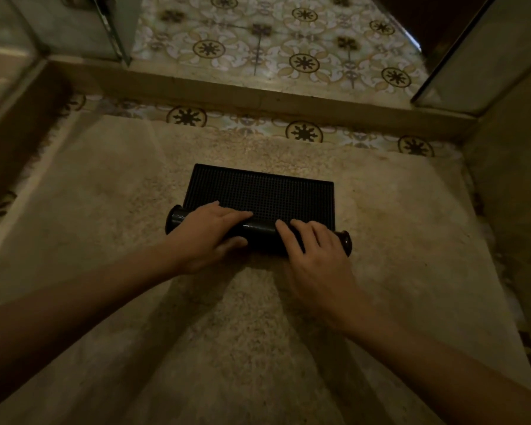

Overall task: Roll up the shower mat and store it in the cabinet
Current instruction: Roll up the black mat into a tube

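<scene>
The person is rolling the mat in the middle of the shower floor, its near part already coiled. The left hand is cupping the coil, thumb underneath. The right hand is pressing with spread fingers. The next move probably calls for pushing evenly toward the floor's far edge.

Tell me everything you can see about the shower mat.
The shower mat is black and looks rubbery, with a fine grid texture. It is partly rolled: the near end forms a glossy roll lying crosswise, and the rest lies flat beyond it on the speckled floor. The roll's ends stick out past the flat part. The left hand grips the roll, fingers over the top, thumb on the near side; the right hand presses on it with spread fingers.
</scene>
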The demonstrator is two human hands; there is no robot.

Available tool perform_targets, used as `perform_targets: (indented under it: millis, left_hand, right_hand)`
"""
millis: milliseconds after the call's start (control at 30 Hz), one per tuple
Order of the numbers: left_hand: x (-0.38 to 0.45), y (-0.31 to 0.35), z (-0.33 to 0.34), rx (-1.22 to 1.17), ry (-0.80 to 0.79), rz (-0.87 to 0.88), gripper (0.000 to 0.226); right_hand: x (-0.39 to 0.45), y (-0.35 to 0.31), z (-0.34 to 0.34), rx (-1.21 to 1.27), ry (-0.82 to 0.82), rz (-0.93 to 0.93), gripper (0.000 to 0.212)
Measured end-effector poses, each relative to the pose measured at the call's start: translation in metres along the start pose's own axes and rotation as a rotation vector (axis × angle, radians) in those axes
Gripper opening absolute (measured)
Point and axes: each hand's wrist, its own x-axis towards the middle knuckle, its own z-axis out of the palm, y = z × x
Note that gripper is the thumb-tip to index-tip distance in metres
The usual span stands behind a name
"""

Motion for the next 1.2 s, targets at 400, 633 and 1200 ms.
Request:
perform_targets:
  millis: [400, 633, 1200]
  left_hand:
    - [0.009, 0.002, 0.003, 0.412, 0.026, 0.048, 0.076]
    - [0.045, -0.012, -0.007, 0.425, 0.006, 0.05, 0.075]
    - [0.083, -0.008, -0.006, 0.529, 0.032, 0.007, 0.081]
  right_hand:
    - [0.054, 0.022, -0.007, 0.086, -0.225, 0.057, 0.083]
    - [0.035, 0.011, 0.003, -0.087, -0.035, 0.042, 0.067]
    - [0.118, 0.031, 0.005, -0.026, -0.116, 0.063, 0.05]
